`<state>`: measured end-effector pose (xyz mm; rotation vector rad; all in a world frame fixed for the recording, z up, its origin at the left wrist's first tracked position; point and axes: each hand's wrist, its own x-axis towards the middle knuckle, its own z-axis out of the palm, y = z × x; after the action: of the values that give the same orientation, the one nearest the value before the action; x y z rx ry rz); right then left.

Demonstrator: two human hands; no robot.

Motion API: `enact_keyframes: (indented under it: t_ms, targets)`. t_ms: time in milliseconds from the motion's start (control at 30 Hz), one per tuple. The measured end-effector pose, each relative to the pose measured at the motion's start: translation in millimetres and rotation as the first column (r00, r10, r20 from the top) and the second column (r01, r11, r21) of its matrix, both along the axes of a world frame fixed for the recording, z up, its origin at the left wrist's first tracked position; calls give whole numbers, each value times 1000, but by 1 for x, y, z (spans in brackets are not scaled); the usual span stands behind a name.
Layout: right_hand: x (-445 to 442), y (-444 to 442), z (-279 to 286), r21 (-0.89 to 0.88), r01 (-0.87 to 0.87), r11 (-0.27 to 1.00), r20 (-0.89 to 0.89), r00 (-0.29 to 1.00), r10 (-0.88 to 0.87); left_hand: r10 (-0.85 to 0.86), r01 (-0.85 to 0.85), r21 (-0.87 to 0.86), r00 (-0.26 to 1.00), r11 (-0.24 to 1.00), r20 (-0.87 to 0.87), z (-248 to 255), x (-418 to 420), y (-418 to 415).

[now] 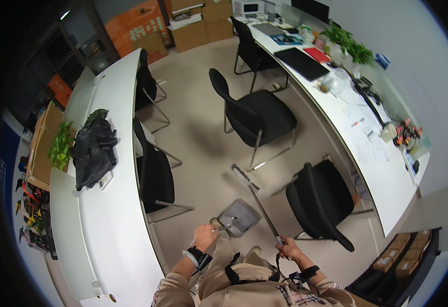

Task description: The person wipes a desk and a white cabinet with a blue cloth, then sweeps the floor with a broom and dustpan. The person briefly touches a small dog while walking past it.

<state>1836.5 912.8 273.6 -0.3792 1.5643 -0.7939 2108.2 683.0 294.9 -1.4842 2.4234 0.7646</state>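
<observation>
My left hand [205, 236] is closed around the handle of a grey dustpan [243, 219], whose pan rests low by my feet. Some pale debris seems to lie in the pan, though too small to name. In my right hand [289, 248] is the upper end of a broom stick [264, 211], which slants forward and to the left. Its broom head [243, 177] is at floor level, ahead of the dustpan and apart from it.
A black chair [319, 199] stands right of the broom, another black chair [262, 119] ahead. More chairs line the left white desk [110, 230], where a black bag [95, 147] lies. Papers and a plant crowd the right desk [386, 195]. Small boxes [390, 257] fill a black rack at lower right.
</observation>
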Motion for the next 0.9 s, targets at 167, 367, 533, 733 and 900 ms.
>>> enact_keyframes:
  t_ms: [167, 367, 533, 733, 900]
  targets:
    - [2, -103, 13, -26, -37, 999, -92, 995, 35, 172, -178, -60, 981, 982, -93, 12, 4, -64]
    - [12, -242, 34, 62, -246, 967, -358, 899, 252, 271, -285, -33, 938, 958, -217, -10, 4, -155]
    - [16, -333, 9, 91, -316, 945, -296, 897, 328, 354, -381, -40, 889, 924, -291, -14, 9, -230]
    - [-5, -449, -4, 59, -239, 969, -290, 925, 246, 480, -525, -21, 793, 851, -374, -29, 0, -311]
    - [-19, -594, -17, 37, -368, 929, -424, 837, 348, 595, -621, 15, 743, 784, -306, -44, -13, -368]
